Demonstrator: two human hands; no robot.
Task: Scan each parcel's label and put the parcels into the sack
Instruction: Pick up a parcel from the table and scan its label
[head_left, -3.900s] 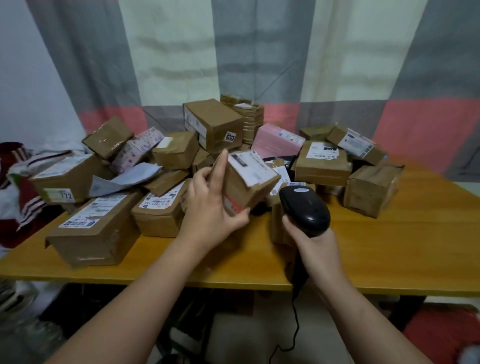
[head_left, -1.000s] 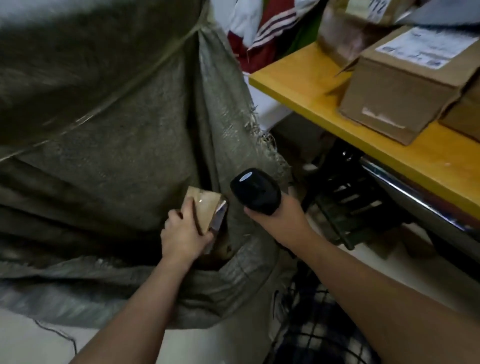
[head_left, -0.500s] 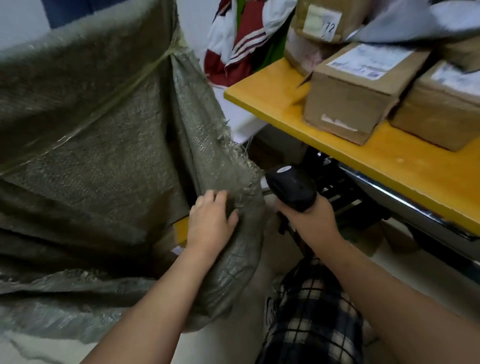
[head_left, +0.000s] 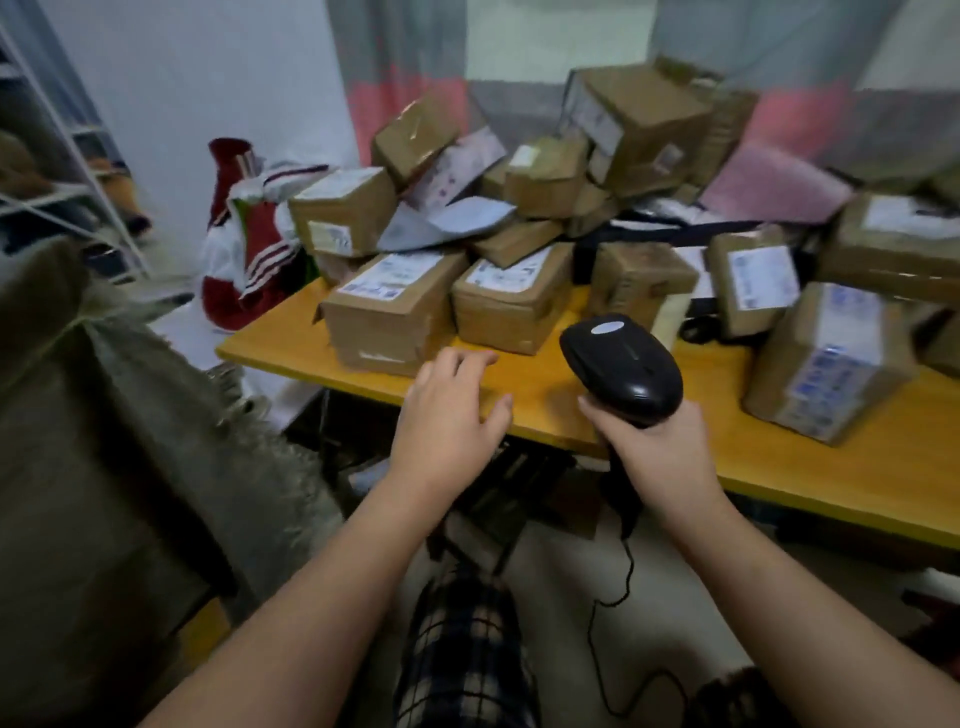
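Empty left hand (head_left: 451, 410) over the tabletop (head_left: 779, 457) edge, scanner (head_left: 621, 364) ready in the right hand (head_left: 662, 457).
Left fingers loose, holding nothing — just short of the nearest parcel (head_left: 389, 312), likely the next pick; the right hand wraps the scanner's handle, and the sack (head_left: 104, 441) stands close at the left for dropping.

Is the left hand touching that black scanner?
Apart. The head view shows bare yellow table between the left hand and the scanner, which the right hand grips.
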